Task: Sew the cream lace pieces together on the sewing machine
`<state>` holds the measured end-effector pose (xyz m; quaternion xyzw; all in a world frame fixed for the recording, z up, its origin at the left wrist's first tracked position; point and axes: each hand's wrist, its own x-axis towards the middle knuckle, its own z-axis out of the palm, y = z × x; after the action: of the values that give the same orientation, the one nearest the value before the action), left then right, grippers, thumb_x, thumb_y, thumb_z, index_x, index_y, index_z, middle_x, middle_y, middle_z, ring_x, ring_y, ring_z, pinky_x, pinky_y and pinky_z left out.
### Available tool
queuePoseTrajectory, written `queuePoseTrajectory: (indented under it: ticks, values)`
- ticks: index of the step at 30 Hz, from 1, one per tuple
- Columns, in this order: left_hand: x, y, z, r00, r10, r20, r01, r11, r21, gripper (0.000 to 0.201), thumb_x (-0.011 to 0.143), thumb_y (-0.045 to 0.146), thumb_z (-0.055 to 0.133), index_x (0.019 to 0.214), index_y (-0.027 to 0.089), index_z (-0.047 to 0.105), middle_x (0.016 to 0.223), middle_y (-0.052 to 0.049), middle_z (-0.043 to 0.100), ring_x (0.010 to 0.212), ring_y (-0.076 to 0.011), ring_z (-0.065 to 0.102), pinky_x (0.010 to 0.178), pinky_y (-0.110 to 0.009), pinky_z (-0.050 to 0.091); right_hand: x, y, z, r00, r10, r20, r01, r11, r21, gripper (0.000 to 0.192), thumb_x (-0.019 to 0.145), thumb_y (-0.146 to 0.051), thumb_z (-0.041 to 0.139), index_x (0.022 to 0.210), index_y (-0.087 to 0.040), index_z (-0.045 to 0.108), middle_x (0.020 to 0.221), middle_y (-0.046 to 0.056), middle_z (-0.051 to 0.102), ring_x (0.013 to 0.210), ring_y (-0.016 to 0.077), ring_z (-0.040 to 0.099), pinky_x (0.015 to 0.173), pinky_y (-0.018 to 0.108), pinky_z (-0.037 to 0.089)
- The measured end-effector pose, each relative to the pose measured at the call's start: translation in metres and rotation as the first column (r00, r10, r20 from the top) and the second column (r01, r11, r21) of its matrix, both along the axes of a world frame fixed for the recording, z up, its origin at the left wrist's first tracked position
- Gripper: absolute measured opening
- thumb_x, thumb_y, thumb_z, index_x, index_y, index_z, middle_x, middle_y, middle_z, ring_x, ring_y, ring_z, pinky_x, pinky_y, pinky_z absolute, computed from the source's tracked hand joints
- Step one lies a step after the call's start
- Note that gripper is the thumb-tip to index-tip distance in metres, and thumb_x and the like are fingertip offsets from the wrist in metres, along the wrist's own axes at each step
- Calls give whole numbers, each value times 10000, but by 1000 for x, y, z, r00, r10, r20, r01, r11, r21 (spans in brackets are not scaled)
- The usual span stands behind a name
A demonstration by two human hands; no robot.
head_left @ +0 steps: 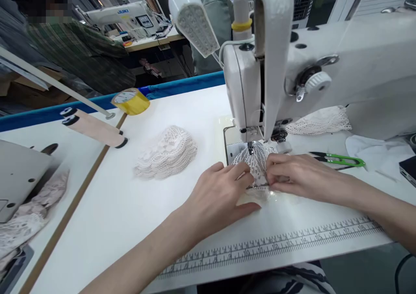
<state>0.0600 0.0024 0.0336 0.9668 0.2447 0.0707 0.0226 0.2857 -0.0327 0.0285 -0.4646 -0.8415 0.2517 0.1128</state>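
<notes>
A white lace piece (257, 166) lies under the presser foot (250, 147) of the white sewing machine (242, 86). My left hand (224, 194) rests at its left edge, fingertips on the lace and thumb stretched apart on the table. On the other side, my right hand (295, 172) pinches the right edge of the lace with its fingers drawn together. Part of the lace is hidden beneath my fingers and the machine head. A stack of white lace pieces (167, 153) sits to the left of my left hand.
Green thread snips (344, 159) lie to the right, near more white lace (321, 120). Yellow tape (131, 101) and thread cones (94, 128) are at the left. A ruler strip (260, 248) runs along the front edge. A person (78, 51) is beyond the table.
</notes>
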Motion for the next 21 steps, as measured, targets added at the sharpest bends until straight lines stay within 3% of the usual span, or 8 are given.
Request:
queuePoseTrajectory:
  ticks: [2,4,8,10,13,15,18,21]
  values:
    - [-1,0,2,999,21,-44,-25,994,-102,111,864,287,599,899,185,626,1004,-21,646,649,-134,584,593,-281,417,1,0,-3,998,-56,-36,56,998,7,172,924,-273,475,790,-211,565,855,-6,604,651,122,541,558,260,339]
    - [-1,-2,1,993,119,19,-111,968,-223,119,912,182,496,870,185,608,959,-13,651,662,-123,598,583,-254,426,2,0,-5,987,-141,-81,142,990,-4,172,925,-291,472,796,-212,554,735,-18,594,581,119,522,531,252,333]
    - [-1,-4,3,927,355,119,-248,820,-515,126,963,222,414,922,202,532,708,35,631,610,-108,604,580,-221,450,1,0,-4,938,-284,-198,266,957,-116,224,953,-312,400,840,-210,565,555,-49,556,452,105,496,490,238,352]
    - [1,-2,6,921,372,114,-259,805,-534,105,961,241,415,944,202,511,715,28,631,633,-118,614,580,-225,455,-1,0,-4,927,-297,-231,279,954,-105,213,939,-336,428,859,-205,577,615,-32,600,507,114,544,508,236,379]
    - [7,7,10,948,313,56,-254,853,-456,184,881,240,543,1057,186,537,835,-21,651,686,-150,623,552,-234,445,-4,1,-6,959,-235,-161,245,969,45,215,848,-377,584,981,-211,616,784,3,652,650,152,592,529,243,384]
    - [13,16,11,964,263,27,-229,883,-410,267,834,201,577,1100,176,567,841,-29,647,668,-149,608,540,-232,430,-6,2,-11,974,-202,-104,218,960,174,211,854,-327,585,1028,-225,648,850,17,663,714,164,600,551,246,376]
    - [21,32,11,980,198,5,-181,903,-389,121,835,172,534,871,164,648,709,-3,593,578,-118,539,502,-223,368,-6,4,-20,962,-232,-143,269,897,352,211,912,-255,506,993,-238,699,828,21,658,683,142,586,546,241,352]
    - [22,45,13,984,180,-8,-165,883,-439,256,838,210,533,592,156,581,591,13,495,510,-93,435,473,-231,305,-6,6,-25,943,-253,-216,326,833,448,224,914,-250,509,1013,-237,709,832,30,644,642,123,567,516,229,324]
